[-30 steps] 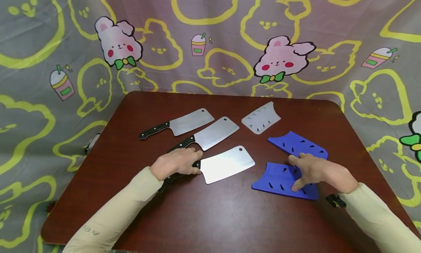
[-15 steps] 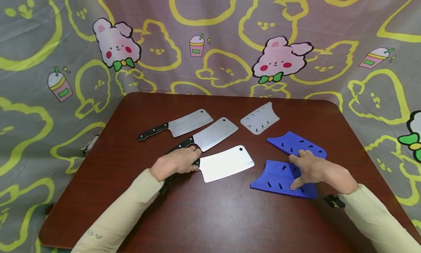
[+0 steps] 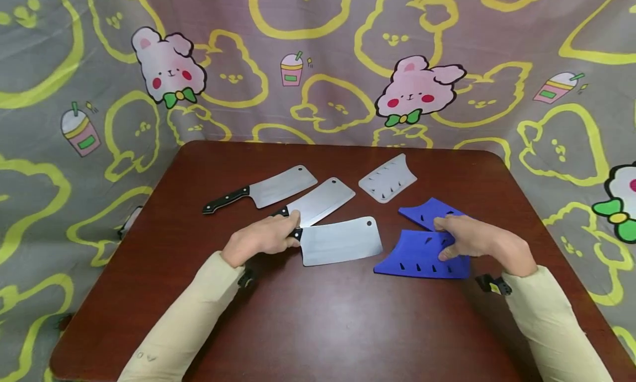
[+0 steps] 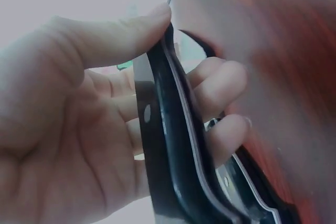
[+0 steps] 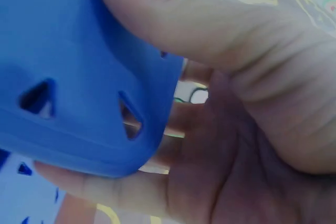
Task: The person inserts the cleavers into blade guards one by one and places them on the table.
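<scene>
Left hand point(image 3: 260, 238) wrapped round the black riveted handle point(image 4: 173, 145) of the nearest steel cleaver point(image 3: 340, 241), thumb along the top and fingers point(image 4: 223, 85) curled beneath, as the left wrist view shows. Broad rectangular blade lying flat or nearly so, long axis running left to right, tip end with its hanging hole pointing toward the right hand point(image 3: 472, 239).

Right hand pinching the near blue plastic blade guard point(image 3: 419, 255) at its right end, thumb point(image 5: 210, 30) on top and fingers underneath. Guard just right of the blade's tip, apart from it by a narrow strip of bare wood; which end is open cannot be told. Second blue slotted guard point(image 3: 422, 212) just behind, partly hidden by the hand.

All on a dark reddish-brown wooden table point(image 3: 318, 327). Two more black-handled steel cleavers point(image 3: 285, 186) point(image 3: 320, 201) lying slantwise behind the left hand, a pale grey slotted guard point(image 3: 387, 179) beyond them toward the back right. Grey cloth backdrop point(image 3: 328, 56) printed with yellow outlines and pink rabbits hung round the table. Beige sleeves on both arms.
</scene>
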Available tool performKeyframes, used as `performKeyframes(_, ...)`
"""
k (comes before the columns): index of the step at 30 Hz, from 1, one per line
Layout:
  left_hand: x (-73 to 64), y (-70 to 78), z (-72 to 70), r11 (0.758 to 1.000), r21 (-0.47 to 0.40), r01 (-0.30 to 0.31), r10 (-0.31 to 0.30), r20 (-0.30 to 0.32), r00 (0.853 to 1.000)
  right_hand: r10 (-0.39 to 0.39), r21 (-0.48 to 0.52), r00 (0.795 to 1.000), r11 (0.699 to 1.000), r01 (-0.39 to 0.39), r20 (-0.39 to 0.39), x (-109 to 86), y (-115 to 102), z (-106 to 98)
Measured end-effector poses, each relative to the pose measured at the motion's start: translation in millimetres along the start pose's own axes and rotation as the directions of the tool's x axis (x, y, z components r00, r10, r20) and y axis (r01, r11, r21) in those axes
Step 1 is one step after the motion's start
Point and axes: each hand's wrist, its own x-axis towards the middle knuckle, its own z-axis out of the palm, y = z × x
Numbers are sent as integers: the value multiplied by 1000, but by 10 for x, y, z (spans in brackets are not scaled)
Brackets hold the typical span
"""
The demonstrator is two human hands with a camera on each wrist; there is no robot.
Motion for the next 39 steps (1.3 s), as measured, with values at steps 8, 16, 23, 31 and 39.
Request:
performKeyframes(8,25,-22,-87,997,-43,-60,58,-44,997,-83,91,996,993,80,25,-85,0,-123)
performKeyframes(16,41,-45,-202,988,-100,-122,112,-101,989,-260,95,963,959,266,-68,-80,-12,-215)
performKeyframes(23,81,-74,-229,982,-161,-99,86,-88,992,-278,124,952,948,294,-131,-62,-12,-221)
performKeyframes(31,83,-64,-349,972,-201,-120,91,-147,985,-284,76,936,949,306,-209,-5,2,-303)
performKeyframes(39,4,-111,-475,955,-254,-152,88,-245,965,-265,94,924,949,301,-276,-16,-4,-361)
